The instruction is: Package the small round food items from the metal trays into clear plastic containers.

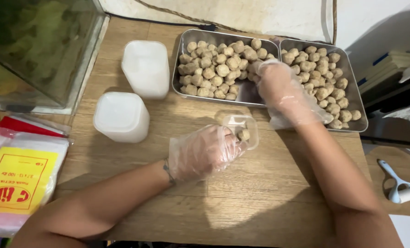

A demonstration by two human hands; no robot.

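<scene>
My gloved left hand (204, 151) grips a small clear container (242, 129) at frame centre, one or two meatballs (244, 135) inside, so filling looks barely begun. My gloved right hand (278, 87) curls over balls in the left steel tray (186, 48); what it pinches I cannot tell. Both trays stay well stocked; the right tray (352, 73) too. Wooden table (260, 197); two white tubs (122, 117) left, a glass tank (39, 50) upper left.

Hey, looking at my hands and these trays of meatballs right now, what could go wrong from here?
1. The small clear container is steadied only by your left hand; it might tip and let the ball inside roll out.
2. The loose plastic glove on your right hand bunches over the left tray; a fold could snag and knock meatballs over the rim.
3. The right tray sits close to the table edge, so a nudge might shift it.
</scene>
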